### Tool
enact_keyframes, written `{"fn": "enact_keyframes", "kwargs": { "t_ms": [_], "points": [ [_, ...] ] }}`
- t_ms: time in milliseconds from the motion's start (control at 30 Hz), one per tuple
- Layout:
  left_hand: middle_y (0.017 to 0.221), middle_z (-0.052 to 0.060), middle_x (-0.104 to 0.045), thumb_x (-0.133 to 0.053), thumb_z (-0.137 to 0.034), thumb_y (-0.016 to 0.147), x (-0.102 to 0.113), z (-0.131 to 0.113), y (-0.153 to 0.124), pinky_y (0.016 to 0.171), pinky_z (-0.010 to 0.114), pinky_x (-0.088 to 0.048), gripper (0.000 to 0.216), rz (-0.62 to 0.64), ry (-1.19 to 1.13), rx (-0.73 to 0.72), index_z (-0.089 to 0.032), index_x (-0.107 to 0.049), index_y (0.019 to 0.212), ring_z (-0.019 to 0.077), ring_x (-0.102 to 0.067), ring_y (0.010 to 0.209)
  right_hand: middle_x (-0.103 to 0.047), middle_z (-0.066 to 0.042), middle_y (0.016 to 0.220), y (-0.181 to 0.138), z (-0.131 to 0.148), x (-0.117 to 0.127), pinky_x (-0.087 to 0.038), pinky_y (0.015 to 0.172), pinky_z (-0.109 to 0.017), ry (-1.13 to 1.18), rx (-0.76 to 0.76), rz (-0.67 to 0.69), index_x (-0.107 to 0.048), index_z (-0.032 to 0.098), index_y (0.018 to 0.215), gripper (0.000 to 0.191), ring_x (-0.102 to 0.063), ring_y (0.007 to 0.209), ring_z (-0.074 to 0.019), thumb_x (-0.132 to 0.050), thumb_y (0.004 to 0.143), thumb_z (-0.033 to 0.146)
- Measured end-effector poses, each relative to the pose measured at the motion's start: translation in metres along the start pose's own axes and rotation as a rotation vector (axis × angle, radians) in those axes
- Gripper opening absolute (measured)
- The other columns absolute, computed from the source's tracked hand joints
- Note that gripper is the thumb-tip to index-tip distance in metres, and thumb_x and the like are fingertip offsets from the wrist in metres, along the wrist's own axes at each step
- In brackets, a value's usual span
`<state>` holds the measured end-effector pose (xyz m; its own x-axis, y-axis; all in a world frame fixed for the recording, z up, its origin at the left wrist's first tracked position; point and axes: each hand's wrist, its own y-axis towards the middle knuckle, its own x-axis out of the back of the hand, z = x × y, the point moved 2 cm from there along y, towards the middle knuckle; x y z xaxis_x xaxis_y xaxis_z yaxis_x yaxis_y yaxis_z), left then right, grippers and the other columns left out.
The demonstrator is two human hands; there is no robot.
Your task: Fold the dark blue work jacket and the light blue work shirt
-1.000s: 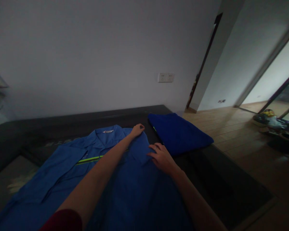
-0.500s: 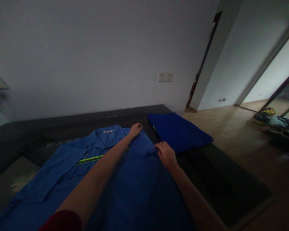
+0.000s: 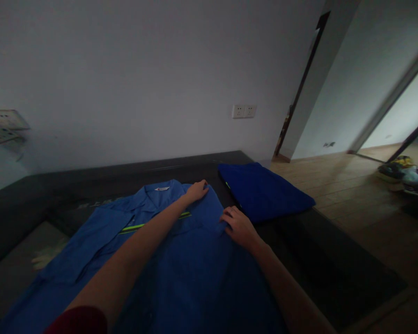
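A blue work shirt [image 3: 195, 264] with a collar, a white neck label and yellow-green stripes lies spread in front of me. My left hand [image 3: 198, 190] rests on its far right shoulder, fingers laid out over the cloth. Close to the shirt's right edge, my right hand [image 3: 239, 226] touches the fabric with its fingers apart and slightly bent. My left forearm crosses over the chest and hides part of the stripes.
Beyond my right hand lies a folded darker blue garment [image 3: 264, 190] on the black surface [image 3: 320, 250]. A pale wall with a socket [image 3: 244, 111] stands behind. Wooden floor [image 3: 330, 181] and a pile of items [image 3: 404, 174] are at right.
The raised fold at the shirt's right shoulder now lies flat. Both hands have loosened from pinching the cloth to resting on it. The view has swung slightly left.
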<state>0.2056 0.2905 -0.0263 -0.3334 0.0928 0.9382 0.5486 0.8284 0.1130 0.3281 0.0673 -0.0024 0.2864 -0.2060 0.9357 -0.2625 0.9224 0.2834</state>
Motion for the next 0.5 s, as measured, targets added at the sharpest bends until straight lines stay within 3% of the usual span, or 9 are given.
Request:
{"fn": "enact_keyframes", "kwargs": {
  "t_ms": [200,500],
  "points": [
    [0.106,0.011,-0.067,-0.045,-0.027,0.091,-0.003,-0.006,-0.011,0.082,0.031,-0.048,0.032,-0.018,0.047,-0.051,-0.02,-0.045,0.123,0.0234,-0.064,0.099,-0.055,-0.008,0.117,0.0,0.009,0.001,-0.038,0.087,-0.037,-0.018,0.132,0.042,-0.065,0.023,0.1,0.026,-0.046,0.107,-0.025,-0.072,0.075,0.029],
    [0.123,0.008,-0.057,-0.037,-0.022,0.094,-0.014,-0.011,-0.027,0.08,0.03,-0.048,0.035,-0.124,0.116,-0.102,-0.026,-0.04,0.129,0.0213,-0.061,0.101,-0.065,-0.003,0.093,-0.001,0.015,-0.003,-0.036,0.08,-0.031,0.056,0.138,0.164,-0.061,0.018,0.091,0.008,-0.056,0.091,-0.0178,-0.06,0.084,0.017]
  ]
}}
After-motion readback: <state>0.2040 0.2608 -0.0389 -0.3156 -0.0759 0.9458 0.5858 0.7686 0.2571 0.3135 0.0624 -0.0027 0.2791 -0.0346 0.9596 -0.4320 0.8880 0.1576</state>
